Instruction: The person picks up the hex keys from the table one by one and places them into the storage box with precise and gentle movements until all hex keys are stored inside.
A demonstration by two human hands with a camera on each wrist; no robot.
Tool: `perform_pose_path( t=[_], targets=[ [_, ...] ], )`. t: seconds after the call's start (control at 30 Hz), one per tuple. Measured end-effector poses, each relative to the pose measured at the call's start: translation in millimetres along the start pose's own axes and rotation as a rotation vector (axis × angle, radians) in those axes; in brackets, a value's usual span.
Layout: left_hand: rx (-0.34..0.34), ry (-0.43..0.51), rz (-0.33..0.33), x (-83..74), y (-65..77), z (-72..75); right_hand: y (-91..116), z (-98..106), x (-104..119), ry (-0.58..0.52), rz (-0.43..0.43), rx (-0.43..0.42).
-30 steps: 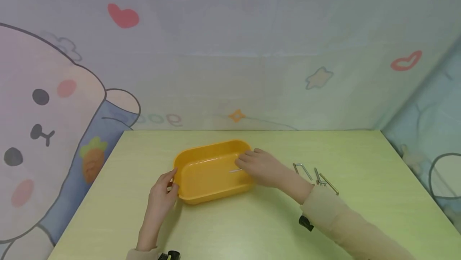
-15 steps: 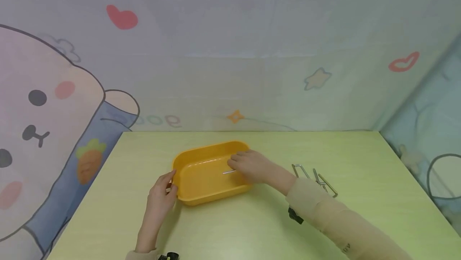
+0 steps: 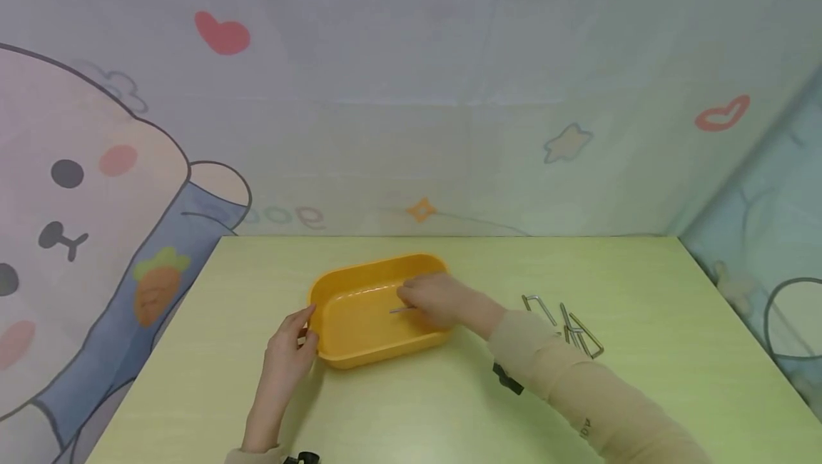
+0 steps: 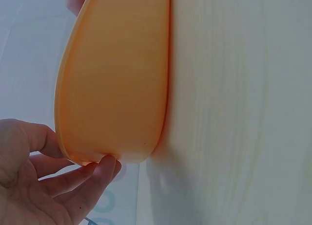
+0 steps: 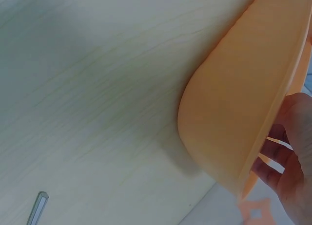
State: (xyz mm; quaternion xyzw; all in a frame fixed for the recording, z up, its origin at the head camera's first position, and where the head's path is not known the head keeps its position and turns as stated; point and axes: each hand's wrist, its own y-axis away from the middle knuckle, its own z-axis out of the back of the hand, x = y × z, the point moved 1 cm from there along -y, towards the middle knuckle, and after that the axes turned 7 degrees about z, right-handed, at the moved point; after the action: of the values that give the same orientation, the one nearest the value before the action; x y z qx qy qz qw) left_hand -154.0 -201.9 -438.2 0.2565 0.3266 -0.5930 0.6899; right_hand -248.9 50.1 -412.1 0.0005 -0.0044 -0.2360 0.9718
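Note:
A yellow tray (image 3: 379, 360) sits on the table. My left hand (image 3: 290, 350) pinches its left end; the left wrist view has that hand's fingers (image 4: 100, 174) against the tray's outer wall. Over the tray's right part, my right hand (image 3: 439, 300) reaches in and holds a thin metal hex key (image 3: 401, 310), whose tip sticks out to the left. The rest of that key is hidden by the hand. In the right wrist view the right hand (image 5: 292, 157) is partly behind the tray wall (image 5: 229, 103).
Several L-shaped hex keys (image 3: 581, 332) lie on the table right of the tray, near the right forearm. One hex key (image 5: 38, 208) shows at the lower left of the right wrist view. A printed curtain (image 3: 475, 93) hangs behind the table's back edge.
My right hand has moved left and a little nearer, further over the tray, carrying the hex key. The left hand stays on the tray's end.

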Motion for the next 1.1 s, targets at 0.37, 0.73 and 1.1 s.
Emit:
perform_pose_path(
  t=[0.37, 0.73, 1.1],
  targets=[
    [0.001, -0.004, 0.01, -0.3, -0.2, 1.8, -8.3, -12.0, -1.7, -0.021, -0.065, 0.056],
    [0.004, 0.012, 0.007, 0.8, -2.2, 1.1, -9.4, -18.5, -4.6, -0.041, -0.059, 0.051],
    [0.002, 0.014, 0.004, 2.4, -0.9, -1.5, -9.9, -22.7, -1.4, -0.009, -0.084, 0.085]
  ],
)
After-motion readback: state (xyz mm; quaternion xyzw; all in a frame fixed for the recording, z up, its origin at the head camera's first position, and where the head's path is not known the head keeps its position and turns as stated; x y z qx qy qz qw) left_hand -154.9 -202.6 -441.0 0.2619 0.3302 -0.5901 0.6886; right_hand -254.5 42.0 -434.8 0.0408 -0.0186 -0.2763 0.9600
